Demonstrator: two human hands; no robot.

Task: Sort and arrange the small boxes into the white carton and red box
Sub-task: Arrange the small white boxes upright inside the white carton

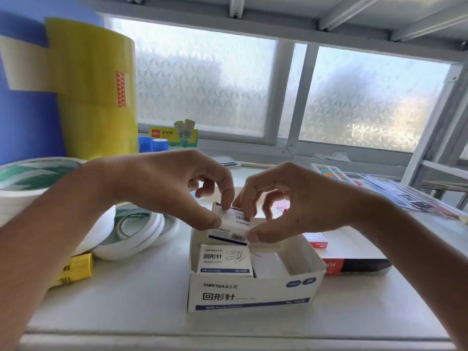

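Note:
An open white carton [253, 292] with blue print stands on the shelf in front of me. One small white paper-clip box [224, 259] lies flat in its left half. A second small white box [234, 228] is tilted above the carton's back edge, pinched by both hands. My left hand [167, 183] grips its left end with thumb and fingers. My right hand [286, 201] holds its right end the same way. To the right lies a flat red and black box [354, 262], and a small red box [316, 240] sits by its near-left part.
Rolls of white tape [131, 231] lie left of the carton, with a yellow glue stick [76, 268] nearer me. Tall yellow tape rolls [96, 97] and blue glue sticks [153, 144] stand at the back left. Packaged stationery [395, 188] lies at the right, below a frosted window.

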